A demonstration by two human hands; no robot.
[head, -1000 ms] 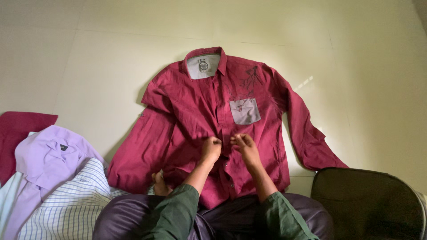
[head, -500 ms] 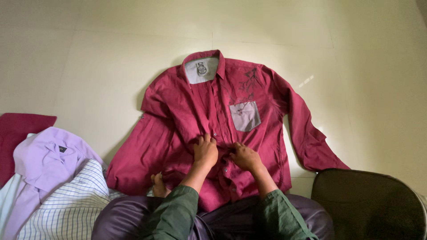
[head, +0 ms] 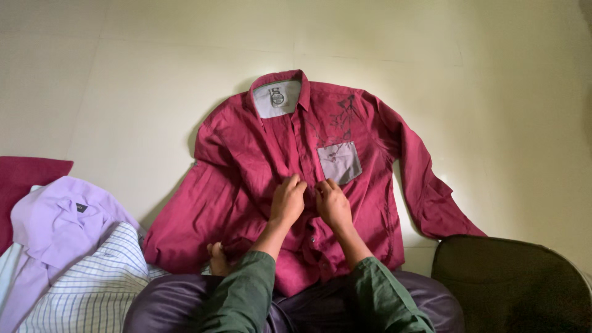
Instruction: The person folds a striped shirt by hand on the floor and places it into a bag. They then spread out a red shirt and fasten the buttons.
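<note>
- The pale tiled floor [head: 154, 80] carried everything, with the long-sleeved maroon cotton shirt [head: 246, 179] spread face up across its middle, collar away from the person and hem at the person's lap.
- A dark padded cushion or seat [head: 512, 283] lay just beside the shirt's lower right corner, close to the cuff of its outstretched sleeve.
- A heap of other shirts sat beside the maroon shirt's folded left sleeve: a lilac collared shirt [head: 55, 222] on top of a white blue-checked shirt [head: 92, 283], and a dark red cloth [head: 24, 179] beyond them.
- A grey square chest pocket [head: 339, 162] was stitched on the maroon shirt, just above the hands.
- The left hand [head: 287, 201] and the right hand [head: 333, 203] met at the shirt's button placket below that pocket; the fingers of both were curled and pressed together, seemingly pinching the two front edges, though the exact grip was hidden.
- Judging from this, buttoning would go best with the placket edges held flat and aligned, the button eased through its hole without tugging the cloth askew.
</note>
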